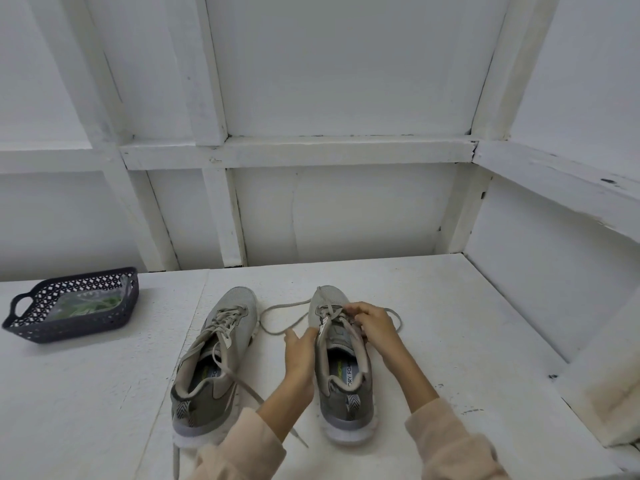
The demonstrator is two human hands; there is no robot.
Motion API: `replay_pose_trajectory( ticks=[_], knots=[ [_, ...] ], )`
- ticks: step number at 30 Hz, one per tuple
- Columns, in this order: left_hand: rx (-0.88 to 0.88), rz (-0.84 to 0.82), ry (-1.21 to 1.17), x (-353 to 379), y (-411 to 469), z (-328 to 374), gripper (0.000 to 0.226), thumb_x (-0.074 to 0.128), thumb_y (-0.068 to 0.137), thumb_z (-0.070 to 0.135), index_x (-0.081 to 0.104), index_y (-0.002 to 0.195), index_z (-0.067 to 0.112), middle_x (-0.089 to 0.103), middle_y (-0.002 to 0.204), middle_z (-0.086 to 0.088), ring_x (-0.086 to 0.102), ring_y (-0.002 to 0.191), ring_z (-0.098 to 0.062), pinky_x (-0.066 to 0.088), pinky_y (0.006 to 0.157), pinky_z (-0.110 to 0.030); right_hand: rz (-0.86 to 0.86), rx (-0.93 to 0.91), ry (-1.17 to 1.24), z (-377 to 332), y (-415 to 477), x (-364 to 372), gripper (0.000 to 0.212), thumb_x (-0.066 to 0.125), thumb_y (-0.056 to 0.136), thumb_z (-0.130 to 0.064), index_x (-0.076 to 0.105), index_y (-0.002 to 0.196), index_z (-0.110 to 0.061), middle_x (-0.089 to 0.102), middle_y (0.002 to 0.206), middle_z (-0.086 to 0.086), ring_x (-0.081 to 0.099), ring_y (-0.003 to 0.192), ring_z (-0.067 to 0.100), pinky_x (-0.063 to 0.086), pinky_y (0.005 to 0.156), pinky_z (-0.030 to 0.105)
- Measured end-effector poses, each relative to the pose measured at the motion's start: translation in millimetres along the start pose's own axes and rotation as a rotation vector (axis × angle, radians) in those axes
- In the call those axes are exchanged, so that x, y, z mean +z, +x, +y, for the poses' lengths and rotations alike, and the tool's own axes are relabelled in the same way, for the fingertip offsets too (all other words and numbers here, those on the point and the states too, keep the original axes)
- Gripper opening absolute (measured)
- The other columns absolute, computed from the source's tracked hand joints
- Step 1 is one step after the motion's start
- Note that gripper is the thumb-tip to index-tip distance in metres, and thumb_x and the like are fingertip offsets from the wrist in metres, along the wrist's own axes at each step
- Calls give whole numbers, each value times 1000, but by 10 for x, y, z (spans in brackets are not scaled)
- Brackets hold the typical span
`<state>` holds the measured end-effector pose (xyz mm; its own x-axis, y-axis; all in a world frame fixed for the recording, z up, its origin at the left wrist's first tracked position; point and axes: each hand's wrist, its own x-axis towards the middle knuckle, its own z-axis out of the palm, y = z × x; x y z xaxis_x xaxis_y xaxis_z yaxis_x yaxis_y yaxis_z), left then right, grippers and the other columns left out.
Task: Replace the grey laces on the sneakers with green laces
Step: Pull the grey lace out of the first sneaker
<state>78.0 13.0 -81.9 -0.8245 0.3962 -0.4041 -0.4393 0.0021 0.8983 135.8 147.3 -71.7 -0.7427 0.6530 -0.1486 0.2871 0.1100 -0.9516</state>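
Two grey sneakers stand side by side on the white table, toes pointing away. The left sneaker (pixel 213 355) has its grey lace untied, ends trailing toward me. My left hand (pixel 300 351) holds the left side of the right sneaker (pixel 343 368) near its eyelets. My right hand (pixel 372 323) pinches the grey lace (pixel 277 315) at the upper eyelets; loosened loops lie on the table at both sides of the toe. Green laces (pixel 86 308) in a clear bag lie in the basket.
A dark perforated basket (pixel 74 329) with handles sits at the table's left rear. White framed walls close in behind and on the right, with a ledge (pixel 568 181) along the right wall. A white block (pixel 609 386) stands at the right edge.
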Motion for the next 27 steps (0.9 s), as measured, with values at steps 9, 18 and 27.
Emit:
replay_pose_trajectory(
  ticks=[9, 18, 27],
  knots=[
    [404, -197, 322, 42, -95, -88, 38, 57, 95, 10, 47, 117, 39, 55, 116, 20, 53, 110, 0, 39, 81, -4, 67, -125, -339, -34, 137, -52, 5, 73, 82, -12, 76, 78, -12, 73, 81, 6, 65, 78, 17, 52, 75, 29],
    [452, -175, 397, 30, -66, -120, 36, 46, 99, 5, 43, 115, 38, 49, 106, 31, 49, 96, 15, 36, 77, 1, 18, -189, -729, -151, 209, 1, 12, 51, 94, -27, 55, 91, -16, 66, 94, 4, 59, 88, 25, 41, 72, 34],
    [473, -159, 404, 42, -78, -126, 36, 46, 99, 6, 42, 122, 33, 46, 106, 28, 46, 101, 1, 34, 73, 3, -142, -124, -413, -98, 237, -178, 11, 70, 85, -4, 69, 83, -14, 67, 77, 1, 67, 84, 22, 56, 87, 43]
  ],
)
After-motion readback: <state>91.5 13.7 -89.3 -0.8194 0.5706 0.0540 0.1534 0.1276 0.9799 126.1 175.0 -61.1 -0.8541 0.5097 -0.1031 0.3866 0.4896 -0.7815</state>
